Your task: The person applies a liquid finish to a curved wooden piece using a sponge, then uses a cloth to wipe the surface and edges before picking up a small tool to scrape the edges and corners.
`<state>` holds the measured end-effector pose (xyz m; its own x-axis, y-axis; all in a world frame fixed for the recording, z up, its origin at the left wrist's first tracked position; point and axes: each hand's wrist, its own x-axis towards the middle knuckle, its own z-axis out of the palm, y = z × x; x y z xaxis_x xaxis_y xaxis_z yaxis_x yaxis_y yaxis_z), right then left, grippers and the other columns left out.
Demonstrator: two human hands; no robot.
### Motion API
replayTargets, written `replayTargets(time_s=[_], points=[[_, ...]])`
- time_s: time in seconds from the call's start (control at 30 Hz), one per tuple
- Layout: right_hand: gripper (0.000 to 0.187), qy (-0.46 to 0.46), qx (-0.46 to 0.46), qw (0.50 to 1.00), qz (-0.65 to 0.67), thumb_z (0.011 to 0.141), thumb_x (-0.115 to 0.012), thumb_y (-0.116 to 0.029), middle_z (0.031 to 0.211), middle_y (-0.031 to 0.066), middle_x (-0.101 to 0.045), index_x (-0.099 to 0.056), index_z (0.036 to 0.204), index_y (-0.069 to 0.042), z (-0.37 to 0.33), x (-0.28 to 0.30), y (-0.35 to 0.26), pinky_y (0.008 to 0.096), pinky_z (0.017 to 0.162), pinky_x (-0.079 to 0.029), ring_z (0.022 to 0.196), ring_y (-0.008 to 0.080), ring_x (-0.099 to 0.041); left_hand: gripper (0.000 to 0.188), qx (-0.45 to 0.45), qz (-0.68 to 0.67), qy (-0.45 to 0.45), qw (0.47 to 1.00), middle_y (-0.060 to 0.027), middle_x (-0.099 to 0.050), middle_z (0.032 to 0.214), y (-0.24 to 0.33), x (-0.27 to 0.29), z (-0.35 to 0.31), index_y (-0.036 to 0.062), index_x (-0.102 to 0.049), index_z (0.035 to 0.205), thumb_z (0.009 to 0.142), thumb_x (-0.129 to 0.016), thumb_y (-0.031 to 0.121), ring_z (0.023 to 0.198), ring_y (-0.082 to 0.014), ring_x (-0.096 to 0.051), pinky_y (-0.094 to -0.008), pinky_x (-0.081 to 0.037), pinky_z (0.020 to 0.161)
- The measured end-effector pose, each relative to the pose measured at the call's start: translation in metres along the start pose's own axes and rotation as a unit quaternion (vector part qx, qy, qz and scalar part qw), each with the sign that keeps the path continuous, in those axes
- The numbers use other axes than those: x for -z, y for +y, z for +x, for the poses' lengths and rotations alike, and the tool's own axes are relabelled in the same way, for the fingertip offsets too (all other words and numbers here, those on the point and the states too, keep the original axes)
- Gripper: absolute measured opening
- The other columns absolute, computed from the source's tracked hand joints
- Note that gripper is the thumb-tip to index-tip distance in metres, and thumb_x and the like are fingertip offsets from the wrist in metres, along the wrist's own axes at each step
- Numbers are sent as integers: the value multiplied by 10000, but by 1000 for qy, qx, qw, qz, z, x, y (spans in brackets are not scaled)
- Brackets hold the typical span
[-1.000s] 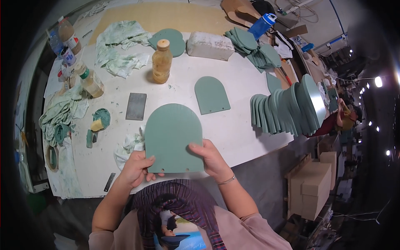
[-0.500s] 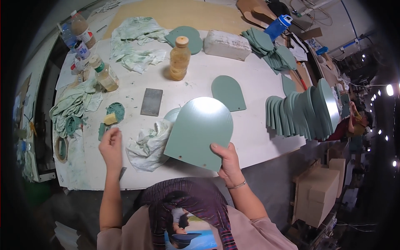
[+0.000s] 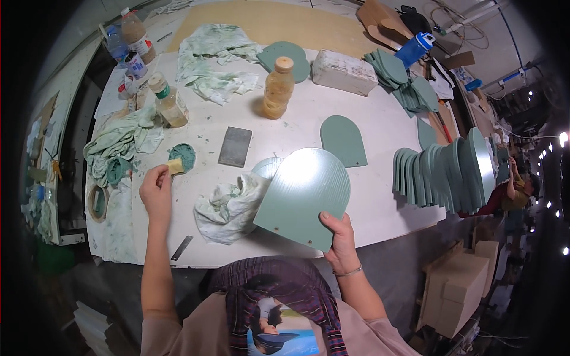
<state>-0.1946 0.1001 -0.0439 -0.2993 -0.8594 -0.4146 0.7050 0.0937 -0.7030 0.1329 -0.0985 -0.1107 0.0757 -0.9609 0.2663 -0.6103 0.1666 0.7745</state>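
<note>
Where the panel was: tilted above the near edge of the table, in the right hand.
Right hand: closed on the lower right corner, thumb across the face.
Left hand: fingers curled at the yellow block by the putty; its hold I could not tell.
Cloth: crumpled just left of the panel.
Slab: flat, grey, beyond the cloth.

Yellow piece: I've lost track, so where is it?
Head view, left side: the yellow piece is at the fingertips of the left hand, overlapping the green paste.
</note>
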Motion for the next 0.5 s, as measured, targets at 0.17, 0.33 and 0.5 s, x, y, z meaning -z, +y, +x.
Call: replayTargets(time_s=[0.17,0.33,0.5], points=[[404,6,0,1000,-6,876,-614,-81,1128,150,-651,-535,1239,79,2,10,3,338,861,-546,977,227,-663,305,-139,179,-33,973,-74,-616,1024,-2,0,11,42,-650,1041,742,-696,3,947,-272,-555,-352,-456,856],[432,19,-3,1000,4,871,-616,-77,1150,154,-641,-515,1261,79,4,5,0,350,871,-546,994,241,-660,363,-143,213,-73,964,-74,-596,1076,-12,-9,17,53,-637,1065,711,-711,24,1025,-287,-523,-376,-434,903],[457,25,2,1000,12,858,-627,-51,1165,160,-629,-497,1275,84,8,-4,1,351,883,-547,1009,242,-656,267,-65,89,-26,994,-85,-603,1051,-8,-7,9,35,-605,1061,803,-663,5,949,-238,-599,-323,-473,846]])
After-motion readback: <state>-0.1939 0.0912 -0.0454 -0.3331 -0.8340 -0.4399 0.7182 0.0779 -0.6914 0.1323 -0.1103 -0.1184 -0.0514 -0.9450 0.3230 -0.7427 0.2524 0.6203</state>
